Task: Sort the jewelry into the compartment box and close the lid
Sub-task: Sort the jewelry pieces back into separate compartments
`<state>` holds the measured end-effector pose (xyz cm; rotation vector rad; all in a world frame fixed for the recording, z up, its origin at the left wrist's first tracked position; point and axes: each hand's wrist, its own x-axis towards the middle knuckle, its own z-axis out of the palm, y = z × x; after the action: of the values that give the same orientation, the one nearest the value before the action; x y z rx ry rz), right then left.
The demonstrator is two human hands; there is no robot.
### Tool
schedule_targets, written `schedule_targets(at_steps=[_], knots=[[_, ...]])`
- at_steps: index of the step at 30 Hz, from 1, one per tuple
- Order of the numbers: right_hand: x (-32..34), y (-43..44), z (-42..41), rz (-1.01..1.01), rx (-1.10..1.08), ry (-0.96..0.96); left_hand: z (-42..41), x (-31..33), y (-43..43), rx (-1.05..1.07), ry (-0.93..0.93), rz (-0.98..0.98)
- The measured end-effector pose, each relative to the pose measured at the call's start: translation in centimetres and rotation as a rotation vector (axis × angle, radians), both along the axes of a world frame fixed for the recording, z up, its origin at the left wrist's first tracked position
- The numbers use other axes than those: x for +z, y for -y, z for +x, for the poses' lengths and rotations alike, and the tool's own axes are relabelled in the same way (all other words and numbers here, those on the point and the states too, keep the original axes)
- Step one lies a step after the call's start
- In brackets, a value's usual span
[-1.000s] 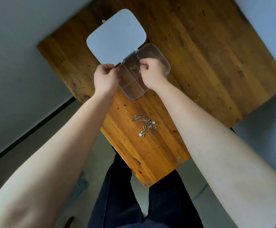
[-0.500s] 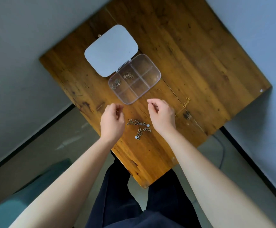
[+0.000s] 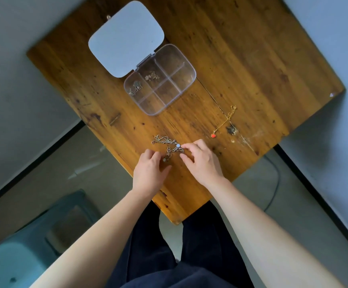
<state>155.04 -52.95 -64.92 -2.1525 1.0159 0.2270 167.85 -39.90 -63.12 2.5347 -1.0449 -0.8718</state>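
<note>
A clear compartment box point(image 3: 186, 84) stands open on the wooden table point(image 3: 241, 59), its white lid point(image 3: 125, 38) folded back to the upper left. Two of its compartments hold a silver chain each point(image 3: 135, 88) point(image 3: 152, 76). A tangle of silver chains point(image 3: 166, 142) lies near the table's front edge. My left hand point(image 3: 150, 171) touches its lower end, fingers curled at a small pendant. My right hand point(image 3: 202, 161) pinches at the tangle's right side, by a pale round pendant. A gold chain with a red pendant point(image 3: 224, 121) lies apart to the right.
The table's corner point(image 3: 176, 222) points at my dark trousers point(image 3: 181, 256). A teal stool point(image 3: 23, 246) stands on the floor at lower left. A cable point(image 3: 275, 183) runs along the floor on the right. Pale walls close in on both sides.
Both hands drew back from the box to the silver tangle near the front edge and now touch it. One chain was left in the box's second compartment.
</note>
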Motion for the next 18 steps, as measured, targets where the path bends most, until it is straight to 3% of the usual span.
schedule_targets(at_steps=[5, 11, 18], knots=[[0.0, 0.0, 0.9, -0.035, -0.01, 0.056, -0.3, -0.2, -0.8, 0.011, -0.015, -0.056], [0.1, 0.1, 3.2, -0.133, 0.051, 0.126, 1.6, -0.1, -2.1, 0.185, -0.002, -0.035], [0.3, 1.8, 3.0, -0.104, -0.2, 0.047, 5.2, -0.2, -1.8, 0.39, 0.055, -0.069]])
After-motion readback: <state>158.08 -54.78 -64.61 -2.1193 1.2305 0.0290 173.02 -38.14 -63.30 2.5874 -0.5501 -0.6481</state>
